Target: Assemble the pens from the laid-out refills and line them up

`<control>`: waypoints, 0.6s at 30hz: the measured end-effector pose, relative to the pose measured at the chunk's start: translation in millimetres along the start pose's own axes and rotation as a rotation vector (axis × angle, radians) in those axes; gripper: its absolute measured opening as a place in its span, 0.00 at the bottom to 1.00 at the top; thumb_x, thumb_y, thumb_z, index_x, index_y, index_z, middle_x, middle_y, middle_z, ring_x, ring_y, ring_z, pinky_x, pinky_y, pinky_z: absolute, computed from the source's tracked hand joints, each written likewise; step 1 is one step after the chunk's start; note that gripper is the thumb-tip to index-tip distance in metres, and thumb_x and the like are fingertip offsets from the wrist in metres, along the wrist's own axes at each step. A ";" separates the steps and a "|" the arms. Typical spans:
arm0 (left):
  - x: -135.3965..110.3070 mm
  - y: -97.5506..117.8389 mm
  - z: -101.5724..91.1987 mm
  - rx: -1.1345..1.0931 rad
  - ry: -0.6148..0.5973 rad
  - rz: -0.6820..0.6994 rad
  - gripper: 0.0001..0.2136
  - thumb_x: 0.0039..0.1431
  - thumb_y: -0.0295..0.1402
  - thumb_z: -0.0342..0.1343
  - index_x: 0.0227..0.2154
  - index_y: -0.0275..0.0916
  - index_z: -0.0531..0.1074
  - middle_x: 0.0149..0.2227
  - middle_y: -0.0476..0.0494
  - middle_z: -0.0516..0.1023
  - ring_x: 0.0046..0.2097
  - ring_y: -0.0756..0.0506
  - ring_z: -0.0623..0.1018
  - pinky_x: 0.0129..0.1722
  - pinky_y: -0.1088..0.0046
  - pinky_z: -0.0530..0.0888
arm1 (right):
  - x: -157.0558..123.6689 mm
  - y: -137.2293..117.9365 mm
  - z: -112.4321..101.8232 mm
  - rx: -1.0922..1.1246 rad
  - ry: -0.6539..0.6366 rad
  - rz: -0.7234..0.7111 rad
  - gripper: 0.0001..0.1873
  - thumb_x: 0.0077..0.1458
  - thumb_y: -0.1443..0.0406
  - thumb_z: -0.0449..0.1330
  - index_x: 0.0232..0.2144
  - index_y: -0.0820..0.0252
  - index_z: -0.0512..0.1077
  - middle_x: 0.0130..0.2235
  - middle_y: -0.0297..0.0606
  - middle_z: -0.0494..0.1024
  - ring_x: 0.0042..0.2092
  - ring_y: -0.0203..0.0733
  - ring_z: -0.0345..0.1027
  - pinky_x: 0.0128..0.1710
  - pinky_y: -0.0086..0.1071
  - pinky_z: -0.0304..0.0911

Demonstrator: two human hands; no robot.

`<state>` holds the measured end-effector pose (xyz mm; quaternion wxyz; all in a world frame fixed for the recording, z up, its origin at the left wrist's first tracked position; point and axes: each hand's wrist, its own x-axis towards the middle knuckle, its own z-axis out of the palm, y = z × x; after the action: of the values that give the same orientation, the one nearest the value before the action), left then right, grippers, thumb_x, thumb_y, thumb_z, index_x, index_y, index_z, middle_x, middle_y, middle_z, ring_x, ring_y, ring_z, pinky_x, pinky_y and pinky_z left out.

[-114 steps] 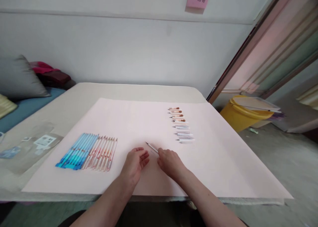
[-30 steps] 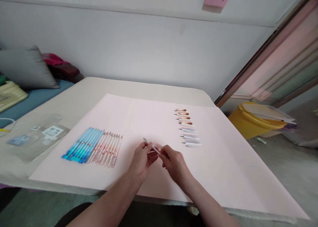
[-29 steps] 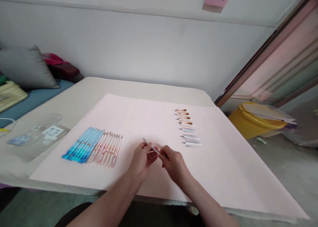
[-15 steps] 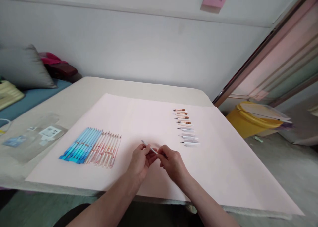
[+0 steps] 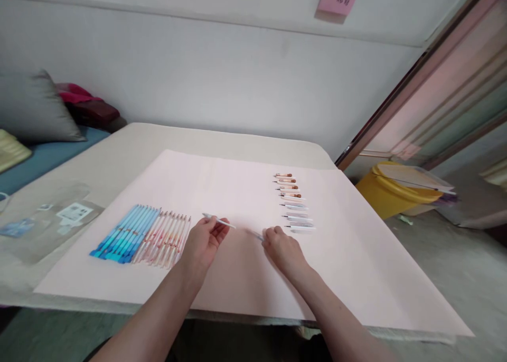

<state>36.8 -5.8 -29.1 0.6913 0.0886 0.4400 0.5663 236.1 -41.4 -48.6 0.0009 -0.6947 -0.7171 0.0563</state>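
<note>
Your two bare forearms reach in from the bottom edge and spread apart over a pale pink paper sheet (image 5: 356, 277) covering the desk (image 5: 130, 145). Your left hand (image 5: 204, 241) is turned thumb-up, with thumb and fingertips pinched on a slim pen piece (image 5: 218, 221), which is held roughly level and points left just above the paper. Your right hand (image 5: 283, 248) is palm-down with its fingers curled shut on a short pen piece (image 5: 255, 235). Only its blurred end shows, poking toward the left hand and well apart from the slim piece. This looks like the stage where one pen is in two separate parts, one in each hand. Setting either part down neatly would call for lining it up with a matching row. Just left of your left hand lies a tidy row of blue pens (image 5: 122, 233) touching a row of clear pinkish pens (image 5: 168, 238). Just beyond your right hand runs a column of short pen tips (image 5: 293, 203). Farther off are clear plastic packaging (image 5: 59, 219), a yellow bucket (image 5: 390, 190) and a grey pillow (image 5: 31, 108).
</note>
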 end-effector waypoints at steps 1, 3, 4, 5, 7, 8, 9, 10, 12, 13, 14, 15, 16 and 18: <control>0.5 0.9 -0.8 -0.001 0.000 0.003 0.07 0.56 0.21 0.49 0.25 0.34 0.65 0.28 0.40 0.74 0.31 0.49 0.77 0.32 0.73 0.76 | 0.3 -3.0 2.3 -0.030 -0.022 -0.017 0.06 0.57 0.66 0.50 0.36 0.59 0.66 0.38 0.41 0.72 0.33 0.42 0.70 0.25 0.29 0.51; 1.1 1.3 -2.1 0.007 0.005 0.014 0.07 0.56 0.21 0.49 0.25 0.34 0.65 0.28 0.41 0.74 0.31 0.49 0.77 0.32 0.72 0.76 | -0.6 -10.3 3.9 -0.039 -0.024 -0.064 0.07 0.59 0.66 0.48 0.36 0.59 0.66 0.37 0.40 0.72 0.32 0.41 0.70 0.25 0.30 0.50; 1.3 1.3 -2.7 0.015 0.011 0.023 0.06 0.56 0.21 0.49 0.25 0.34 0.65 0.27 0.41 0.74 0.31 0.49 0.77 0.31 0.73 0.76 | -1.6 -13.8 3.4 -0.020 -0.012 -0.091 0.07 0.59 0.67 0.48 0.36 0.59 0.65 0.37 0.39 0.72 0.32 0.41 0.70 0.25 0.30 0.50; 1.7 1.1 -3.3 0.025 0.018 0.034 0.06 0.56 0.22 0.50 0.25 0.34 0.65 0.27 0.41 0.74 0.31 0.49 0.76 0.31 0.73 0.76 | -3.1 -16.6 2.4 0.011 0.003 -0.117 0.06 0.59 0.67 0.48 0.36 0.59 0.65 0.36 0.38 0.72 0.32 0.40 0.69 0.25 0.30 0.49; 2.5 0.8 -4.4 0.036 0.031 0.059 0.06 0.56 0.22 0.50 0.25 0.34 0.65 0.27 0.41 0.74 0.30 0.49 0.76 0.31 0.73 0.76 | -6.8 -20.1 0.0 0.095 0.043 -0.164 0.04 0.59 0.66 0.50 0.36 0.58 0.64 0.36 0.36 0.72 0.32 0.39 0.69 0.26 0.29 0.49; 2.8 0.5 -4.8 0.039 0.035 0.069 0.05 0.56 0.22 0.50 0.25 0.34 0.65 0.27 0.41 0.74 0.30 0.50 0.76 0.31 0.73 0.76 | -8.7 -20.9 -0.9 0.135 0.063 -0.178 0.04 0.59 0.66 0.50 0.36 0.58 0.64 0.36 0.36 0.72 0.33 0.38 0.68 0.26 0.29 0.50; 3.1 0.1 -4.9 0.041 0.035 0.075 0.05 0.56 0.22 0.51 0.25 0.34 0.65 0.27 0.41 0.74 0.30 0.50 0.76 0.32 0.73 0.76 | -10.5 -21.2 -1.4 0.167 0.084 -0.183 0.03 0.59 0.66 0.50 0.36 0.57 0.64 0.35 0.35 0.72 0.32 0.37 0.68 0.27 0.29 0.50; 3.2 -0.4 -4.9 0.045 0.034 0.079 0.05 0.56 0.22 0.51 0.25 0.34 0.65 0.27 0.41 0.74 0.30 0.50 0.76 0.32 0.73 0.76 | -12.0 -21.2 -1.5 0.192 0.102 -0.185 0.03 0.59 0.66 0.50 0.36 0.57 0.63 0.35 0.34 0.72 0.32 0.37 0.68 0.27 0.29 0.50; 2.8 -1.5 -4.1 0.057 0.032 0.083 0.05 0.56 0.23 0.51 0.25 0.35 0.65 0.27 0.40 0.74 0.30 0.50 0.76 0.31 0.73 0.75 | -14.2 -20.7 -1.0 0.222 0.127 -0.187 0.03 0.59 0.66 0.50 0.35 0.57 0.63 0.35 0.34 0.72 0.32 0.37 0.67 0.27 0.29 0.49; 2.3 -2.1 -3.5 0.066 0.034 0.085 0.05 0.56 0.23 0.51 0.25 0.35 0.65 0.27 0.41 0.74 0.30 0.49 0.76 0.31 0.73 0.75 | -14.8 -20.4 -0.7 0.228 0.134 -0.185 0.03 0.59 0.66 0.50 0.35 0.57 0.63 0.34 0.34 0.72 0.32 0.36 0.67 0.27 0.29 0.49; 1.8 -2.5 -2.8 0.075 0.036 0.089 0.05 0.56 0.23 0.51 0.25 0.35 0.65 0.27 0.41 0.74 0.30 0.49 0.76 0.31 0.73 0.75 | -15.2 -20.1 -0.6 0.231 0.137 -0.181 0.03 0.59 0.66 0.50 0.34 0.57 0.63 0.34 0.34 0.72 0.31 0.36 0.67 0.27 0.29 0.49; 1.2 -2.9 -2.1 0.084 0.038 0.092 0.05 0.56 0.23 0.51 0.25 0.35 0.65 0.27 0.41 0.74 0.30 0.49 0.76 0.31 0.73 0.75 | -15.3 -19.9 -0.7 0.230 0.138 -0.175 0.02 0.59 0.66 0.51 0.34 0.57 0.63 0.34 0.34 0.72 0.31 0.36 0.67 0.26 0.29 0.48; 0.6 -3.0 -1.5 0.093 0.037 0.096 0.05 0.55 0.23 0.51 0.25 0.35 0.64 0.27 0.41 0.74 0.30 0.49 0.76 0.31 0.73 0.75 | -15.4 -19.7 -1.1 0.227 0.137 -0.169 0.02 0.59 0.66 0.51 0.33 0.57 0.63 0.33 0.33 0.72 0.31 0.36 0.67 0.26 0.29 0.48; -0.3 -3.1 -0.8 0.110 0.036 0.107 0.05 0.55 0.24 0.52 0.26 0.35 0.65 0.27 0.41 0.74 0.30 0.49 0.76 0.31 0.72 0.75 | -15.6 -19.6 -2.5 0.223 0.136 -0.164 0.02 0.58 0.66 0.51 0.33 0.57 0.63 0.33 0.33 0.72 0.30 0.37 0.67 0.26 0.29 0.47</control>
<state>38.5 -7.4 -31.4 0.6459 0.1397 0.4776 0.5789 217.3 -57.3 -43.2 0.1310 -0.6315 -0.7591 0.0882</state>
